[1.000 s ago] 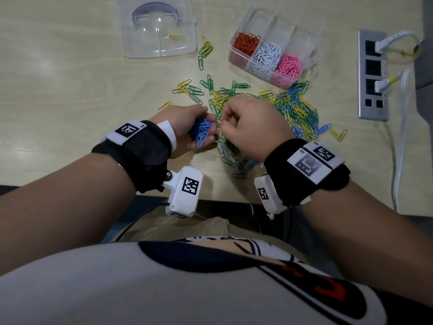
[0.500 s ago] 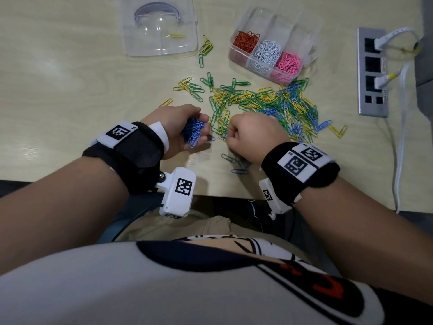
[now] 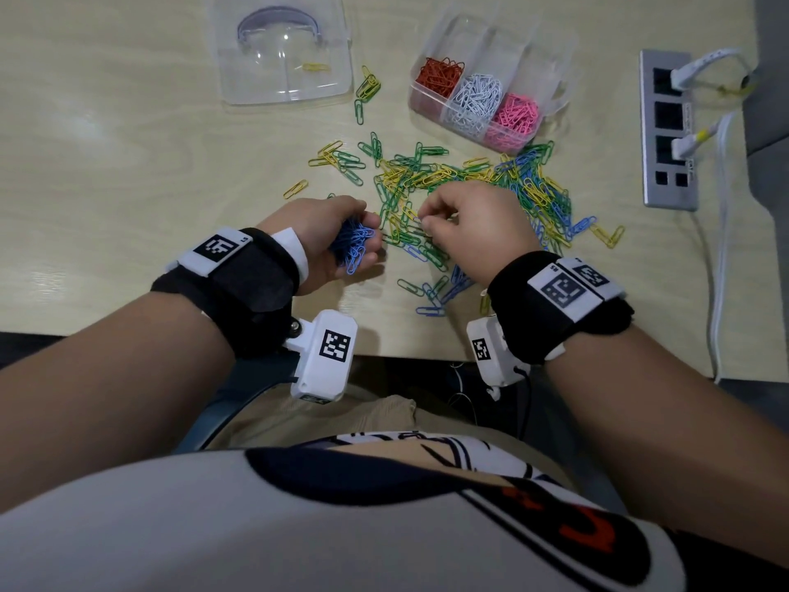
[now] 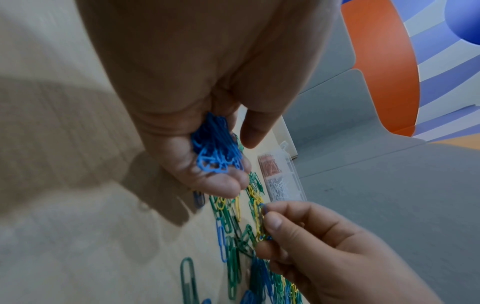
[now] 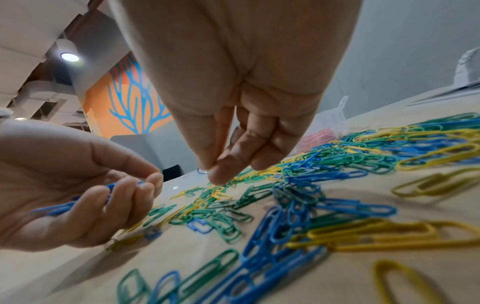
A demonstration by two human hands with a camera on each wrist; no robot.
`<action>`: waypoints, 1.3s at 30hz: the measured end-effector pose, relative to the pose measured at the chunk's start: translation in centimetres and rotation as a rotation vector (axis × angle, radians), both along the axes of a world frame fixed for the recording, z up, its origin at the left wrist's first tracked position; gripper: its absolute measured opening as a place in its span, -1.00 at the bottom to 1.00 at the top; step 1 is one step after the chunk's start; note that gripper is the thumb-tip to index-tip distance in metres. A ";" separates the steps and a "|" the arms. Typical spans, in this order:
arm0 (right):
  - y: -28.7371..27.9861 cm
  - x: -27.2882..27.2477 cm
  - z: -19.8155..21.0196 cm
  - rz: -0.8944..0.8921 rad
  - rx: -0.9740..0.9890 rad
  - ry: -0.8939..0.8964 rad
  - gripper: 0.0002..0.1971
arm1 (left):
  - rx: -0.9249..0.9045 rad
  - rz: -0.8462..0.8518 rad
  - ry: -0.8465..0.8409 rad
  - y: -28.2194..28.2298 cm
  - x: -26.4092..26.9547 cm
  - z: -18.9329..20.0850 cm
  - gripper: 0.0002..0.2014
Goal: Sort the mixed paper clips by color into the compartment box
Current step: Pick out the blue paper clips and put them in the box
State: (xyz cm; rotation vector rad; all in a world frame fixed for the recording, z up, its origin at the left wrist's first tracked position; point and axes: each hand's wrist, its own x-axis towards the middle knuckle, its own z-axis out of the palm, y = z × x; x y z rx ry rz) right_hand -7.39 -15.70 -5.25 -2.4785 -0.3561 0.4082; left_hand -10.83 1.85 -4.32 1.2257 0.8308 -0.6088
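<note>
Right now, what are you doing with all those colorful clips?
A person is sorting paper clips by color. The left hand holds a bunch of blue clips. The right hand pinches one more clip just above the mixed pile of blue, green and yellow clips on the table. The compartment box already has red, white and pink clips in separate sections.

Pale wood-grain table (image 3: 106,173) carries scattered blue, green, yellow paper clips (image 3: 491,181), clear plastic compartment box (image 3: 478,96), clear lid (image 3: 281,57), grey power strip (image 3: 668,130).
</note>
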 end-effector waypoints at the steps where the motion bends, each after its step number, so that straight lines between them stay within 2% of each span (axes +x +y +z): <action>1: 0.0 0.0 0.1 -0.029 0.023 0.015 -0.91 | -0.001 -0.003 0.001 0.0 0.0 0.0 -0.70; 3: 0.0 0.2 0.3 -0.063 0.040 0.037 -0.89 | 0.000 -0.008 0.003 0.1 0.2 0.0 -0.70; 5: -0.1 0.4 0.4 -0.024 -0.003 0.032 -0.87 | 0.001 -0.012 0.006 0.1 0.2 0.0 -0.70; 11: 0.1 0.9 -0.4 0.025 -0.136 -0.072 -0.86 | -0.005 -0.005 -0.005 0.2 0.5 0.1 -0.71; 14: 0.5 0.9 -0.4 0.115 -0.179 -0.060 -0.79 | 0.000 -0.008 0.000 0.5 0.5 0.1 -0.71; 17: 1.2 0.9 -0.4 0.217 -0.345 -0.078 -0.82 | 0.001 -0.006 0.003 0.6 0.5 0.1 -0.71; 19: 1.4 0.9 -0.4 0.203 -0.383 -0.088 -0.86 | -0.004 -0.005 0.001 0.6 0.6 0.2 -0.71; 24: 0.8 1.2 -0.1 0.107 -0.301 -0.080 -0.94 | -0.020 0.002 -0.008 0.8 0.8 0.3 -0.71; 30: 0.6 0.9 -0.8 0.162 -0.419 -0.037 -0.85 | -0.014 -0.011 -0.006 0.7 1.1 0.2 -0.71; 34: 0.5 0.7 -0.6 0.107 -0.320 -0.033 -0.97 | 0.014 -0.018 0.002 0.5 1.4 0.2 -0.71; 39: 0.4 0.9 0.1 -0.005 -0.001 0.054 -0.89 | 0.037 -0.083 0.042 0.2 1.3 0.1 -0.71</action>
